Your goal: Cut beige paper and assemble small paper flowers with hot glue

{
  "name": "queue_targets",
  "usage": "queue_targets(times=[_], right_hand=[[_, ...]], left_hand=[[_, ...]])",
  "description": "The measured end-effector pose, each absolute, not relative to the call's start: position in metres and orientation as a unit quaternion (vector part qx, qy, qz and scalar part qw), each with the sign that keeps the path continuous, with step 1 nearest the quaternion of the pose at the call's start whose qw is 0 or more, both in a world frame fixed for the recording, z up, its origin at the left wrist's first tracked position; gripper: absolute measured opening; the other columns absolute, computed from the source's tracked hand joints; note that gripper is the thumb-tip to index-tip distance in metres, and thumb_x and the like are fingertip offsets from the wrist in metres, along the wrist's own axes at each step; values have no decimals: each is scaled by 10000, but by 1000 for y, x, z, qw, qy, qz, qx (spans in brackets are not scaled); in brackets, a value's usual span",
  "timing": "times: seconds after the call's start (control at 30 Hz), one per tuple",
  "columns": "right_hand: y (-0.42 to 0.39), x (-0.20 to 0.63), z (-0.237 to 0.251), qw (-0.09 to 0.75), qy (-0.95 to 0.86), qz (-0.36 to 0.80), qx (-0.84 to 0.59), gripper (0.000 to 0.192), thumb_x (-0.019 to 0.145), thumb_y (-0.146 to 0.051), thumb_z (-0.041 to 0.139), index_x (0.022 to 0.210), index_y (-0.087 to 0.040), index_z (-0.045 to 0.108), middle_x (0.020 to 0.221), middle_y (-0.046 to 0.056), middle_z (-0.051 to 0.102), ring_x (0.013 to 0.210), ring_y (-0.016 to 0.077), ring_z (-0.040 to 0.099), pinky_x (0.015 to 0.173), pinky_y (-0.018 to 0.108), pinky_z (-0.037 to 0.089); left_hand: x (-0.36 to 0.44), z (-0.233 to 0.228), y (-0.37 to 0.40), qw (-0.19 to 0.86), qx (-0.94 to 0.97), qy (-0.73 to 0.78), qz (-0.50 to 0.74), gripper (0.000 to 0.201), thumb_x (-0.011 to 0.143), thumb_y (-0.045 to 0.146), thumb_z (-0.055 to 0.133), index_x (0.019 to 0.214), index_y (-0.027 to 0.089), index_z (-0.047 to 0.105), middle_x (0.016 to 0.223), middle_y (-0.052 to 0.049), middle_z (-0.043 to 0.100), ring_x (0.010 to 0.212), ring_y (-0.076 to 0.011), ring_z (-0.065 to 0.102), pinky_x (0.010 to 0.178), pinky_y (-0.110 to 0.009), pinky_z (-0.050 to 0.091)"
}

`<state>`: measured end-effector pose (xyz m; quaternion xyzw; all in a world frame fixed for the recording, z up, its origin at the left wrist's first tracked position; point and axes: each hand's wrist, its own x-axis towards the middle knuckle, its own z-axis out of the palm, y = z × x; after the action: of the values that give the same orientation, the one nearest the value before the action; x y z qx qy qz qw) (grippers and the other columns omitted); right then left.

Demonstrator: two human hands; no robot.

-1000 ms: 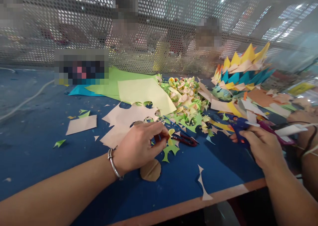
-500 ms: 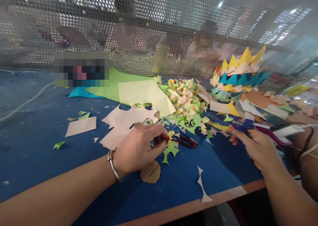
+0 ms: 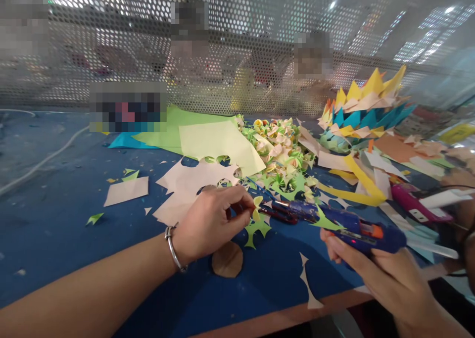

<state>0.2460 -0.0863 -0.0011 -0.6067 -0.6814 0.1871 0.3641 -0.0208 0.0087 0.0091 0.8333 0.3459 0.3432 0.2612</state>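
Glue gun, blue with an orange patch, sits in the right hand low right over the blue worktop; nozzle points left toward the left hand. Right grip wrapped round the gun's handle, a green paper scrap stuck on the barrel. Left grip narrow, fingertips pinching a small yellow paper petal just above a green star-shaped cutout; metal bangle on that wrist.

No containers in view; everything lies loose on the worktop. Perforated metal screen runs along the back, other people blurred behind it. Light-green and pale-yellow paper sheets lie centre, a pale pink sheet with cut-out holes in front of them, partly under the left hand. Heap of folded paper flowers right of the sheets. Spiky stack of yellow, teal and cream folded paper far right. Long yellow strip between that stack and the gun. Pink tool at right edge, partly hidden. Red-handled scissors lie just beside the nozzle, between the hands. Brown cardboard disc just below the left hand. White cable far left.

Versus 1.0 s ago: gun was back among the scraps at right, now lifted and brought left, nozzle near the petal. Left hand barely moved.
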Motion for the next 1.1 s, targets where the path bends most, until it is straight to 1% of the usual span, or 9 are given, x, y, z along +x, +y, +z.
queue_targets(times=[0.07,0.17,0.23,0.27,0.33,0.47,0.63,0.77,1.1], right_hand=[[-85,239,3,367,-707,170,-580,197,889,-334,579,713,-248,608,764,3,680,726,188,672,701,276,547],[-81,233,9,346,-756,148,-536,156,886,-293,563,745,-256,619,713,5,644,635,183,640,610,279,545],[-79,232,9,330,-778,131,-519,120,879,-284,565,787,-260,637,717,20,648,642,203,648,544,285,544],[-79,232,9,321,-786,123,-514,99,874,-283,571,813,-261,647,739,29,658,665,215,659,536,291,549],[-79,234,6,304,-797,109,-511,86,870,-273,578,851,-265,662,779,40,671,711,231,673,544,301,561],[-81,237,2,291,-803,87,-512,124,887,-251,545,860,-271,665,800,45,672,747,241,678,557,313,566],[-79,237,4,266,-837,50,-476,117,895,-195,524,857,-252,619,815,36,660,763,213,676,565,272,557],[-77,238,5,264,-848,27,-458,105,893,-168,521,883,-241,596,822,26,659,747,190,675,559,239,542],[-77,239,1,274,-844,36,-459,104,901,-166,509,905,-255,562,813,19,648,744,185,672,584,234,547]], left_hand=[[-21,9,9,261,836,341,342,127,814,110,546,770,175,646,674,9,667,596,-91,596,581,-223,493],[-21,8,9,258,842,329,342,131,802,88,554,763,180,639,688,12,668,609,-90,585,596,-220,493],[-21,7,9,256,847,318,341,141,795,71,554,760,183,631,703,14,670,623,-91,581,614,-217,497],[-21,7,9,257,849,314,339,145,792,63,554,762,183,629,711,14,671,628,-90,579,625,-216,499],[-21,6,9,258,851,308,337,155,784,46,555,770,183,626,721,17,671,628,-86,575,642,-213,502],[-21,5,9,259,853,305,336,156,779,42,559,774,183,624,724,21,667,620,-84,569,645,-213,504],[-21,5,9,259,852,301,341,155,786,46,551,780,182,626,720,24,661,606,-81,567,622,-211,492],[-21,3,9,258,851,298,346,154,776,32,562,772,172,626,707,25,652,605,-73,563,614,-198,473],[-21,3,9,260,852,301,340,160,770,21,578,775,175,621,700,28,638,597,-73,553,627,-204,471]])
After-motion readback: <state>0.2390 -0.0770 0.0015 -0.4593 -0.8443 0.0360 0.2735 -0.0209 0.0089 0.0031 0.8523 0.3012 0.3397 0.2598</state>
